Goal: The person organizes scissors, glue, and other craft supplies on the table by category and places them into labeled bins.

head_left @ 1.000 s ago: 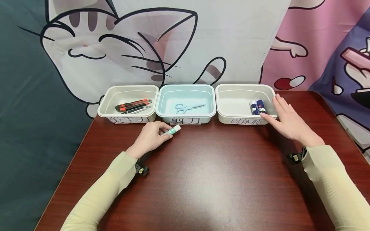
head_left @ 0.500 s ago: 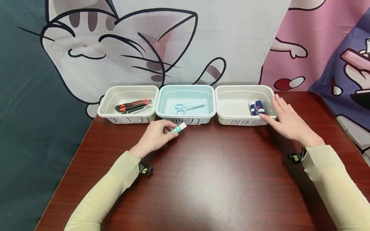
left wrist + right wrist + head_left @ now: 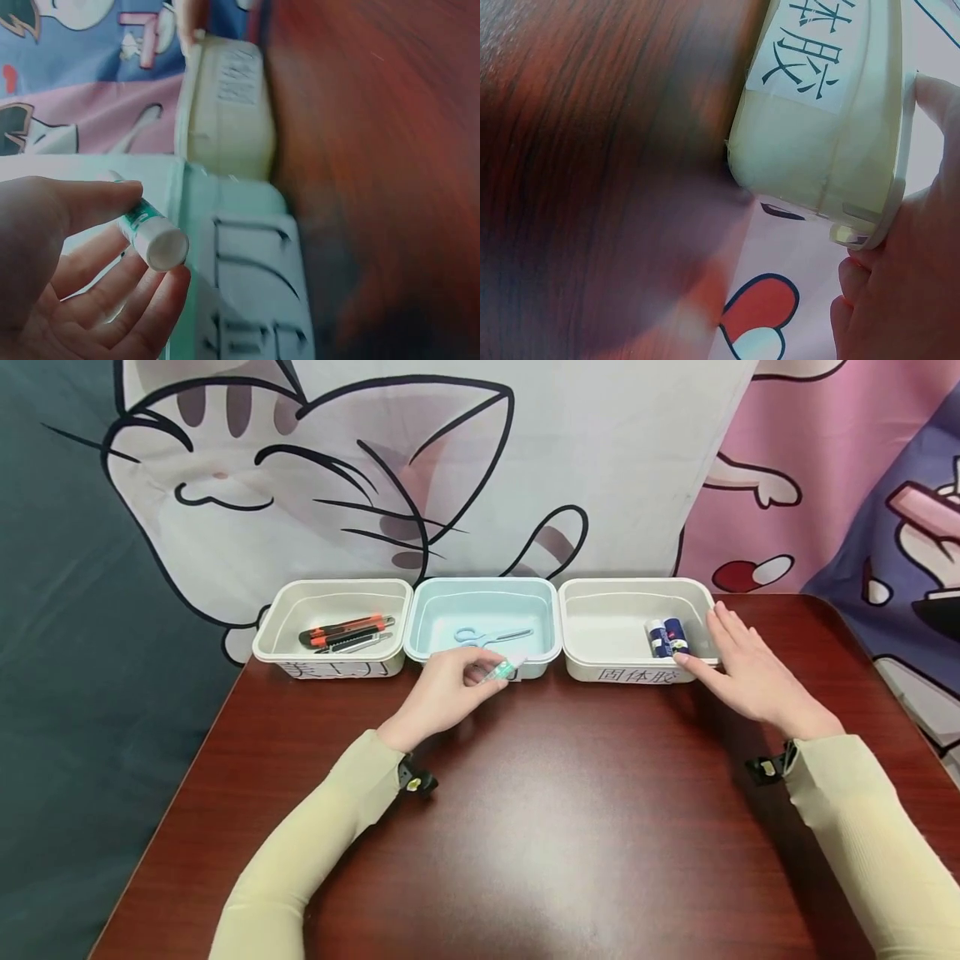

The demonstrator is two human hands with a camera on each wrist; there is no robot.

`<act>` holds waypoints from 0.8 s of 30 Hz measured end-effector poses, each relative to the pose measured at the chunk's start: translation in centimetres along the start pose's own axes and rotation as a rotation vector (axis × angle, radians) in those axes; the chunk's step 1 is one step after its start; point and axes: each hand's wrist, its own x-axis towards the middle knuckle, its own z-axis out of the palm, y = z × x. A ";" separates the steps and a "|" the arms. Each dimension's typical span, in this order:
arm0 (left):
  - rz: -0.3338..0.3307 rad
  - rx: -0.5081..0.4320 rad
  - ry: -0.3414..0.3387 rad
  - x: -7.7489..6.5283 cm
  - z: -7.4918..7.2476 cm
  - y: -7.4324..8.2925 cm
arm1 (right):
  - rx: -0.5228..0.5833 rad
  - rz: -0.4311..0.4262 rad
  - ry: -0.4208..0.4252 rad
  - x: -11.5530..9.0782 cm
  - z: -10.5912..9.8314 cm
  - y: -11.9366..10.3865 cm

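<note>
My left hand (image 3: 447, 689) pinches a green and white glue stick (image 3: 504, 670) between thumb and fingers. It is in front of the light blue bin (image 3: 489, 585), partly covering that bin's label. In the left wrist view the white end of the glue stick (image 3: 154, 232) points toward the camera. At the right, my right hand (image 3: 757, 677) rests against the corner of a cream bin (image 3: 607, 667), fingers straight along its side and thumb at the front rim. Two blue and white glue sticks (image 3: 667, 637) lie inside that bin.
The left cream bin (image 3: 330, 585) holds several utility knives (image 3: 348, 633). Light blue scissors (image 3: 491, 637) lie in the middle bin. All three bins stand in a row at the back of the dark wooden table (image 3: 570, 810), before a printed cloth (image 3: 622, 460).
My left hand has moved right and slightly away from me with the glue stick, from between the left and middle bins to before the middle bin. The right hand stays at its bin.
</note>
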 end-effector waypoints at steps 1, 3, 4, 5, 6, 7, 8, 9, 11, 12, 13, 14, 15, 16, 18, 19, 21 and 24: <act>0.007 -0.016 0.001 0.4 0.2 0.3 | -0.002 0.001 0.001 0.0 -0.1 0.0; 0.013 -0.060 0.008 1.0 0.7 0.9 | -0.001 0.003 0.001 0.1 -0.1 0.0; 0.016 -0.077 0.015 1.3 0.9 1.2 | -0.002 0.003 0.001 0.1 -0.1 -0.1; 0.019 -0.093 0.024 1.6 1.2 1.5 | -0.001 0.003 0.002 0.1 -0.1 -0.1; 0.022 -0.113 0.035 2.0 1.4 1.7 | -0.003 0.003 0.003 0.1 -0.2 -0.1; 0.025 -0.135 0.045 2.3 1.6 2.0 | -0.005 0.003 0.003 0.1 -0.2 -0.1; 0.025 -0.157 0.056 2.6 1.8 2.2 | -0.005 0.003 0.004 0.1 -0.2 -0.2; 0.025 -0.178 0.067 2.9 2.0 2.4 | -0.006 0.003 0.004 0.1 -0.2 -0.2; 0.019 -0.225 0.082 3.7 2.4 2.7 | -0.006 0.006 0.000 0.0 -0.2 -0.2; 0.017 -0.247 0.088 4.0 2.6 2.9 | -0.007 0.007 -0.001 0.0 -0.2 -0.2; 0.013 -0.265 0.092 4.4 2.7 3.1 | -0.006 0.008 -0.002 0.0 -0.2 -0.1; 0.012 -0.281 0.095 4.8 2.9 3.2 | -0.006 0.009 -0.002 0.0 -0.2 -0.1; 0.013 -0.296 0.100 5.2 3.0 3.4 | -0.005 0.010 -0.002 0.0 -0.2 -0.1; 0.010 -0.308 0.103 5.6 3.2 3.5 | -0.003 0.010 -0.001 0.0 -0.2 -0.1; 0.003 -0.325 0.107 6.4 3.4 3.8 | -0.001 0.008 0.002 0.0 -0.2 -0.1; -0.004 -0.333 0.109 6.8 3.5 4.0 | 0.000 0.008 0.002 0.0 -0.2 -0.1; -0.017 -0.349 0.115 7.6 3.8 4.2 | 0.001 0.005 0.004 0.0 -0.1 -0.1; -0.042 -0.377 0.126 8.6 4.1 4.7 | 0.000 0.004 0.003 0.0 -0.2 -0.1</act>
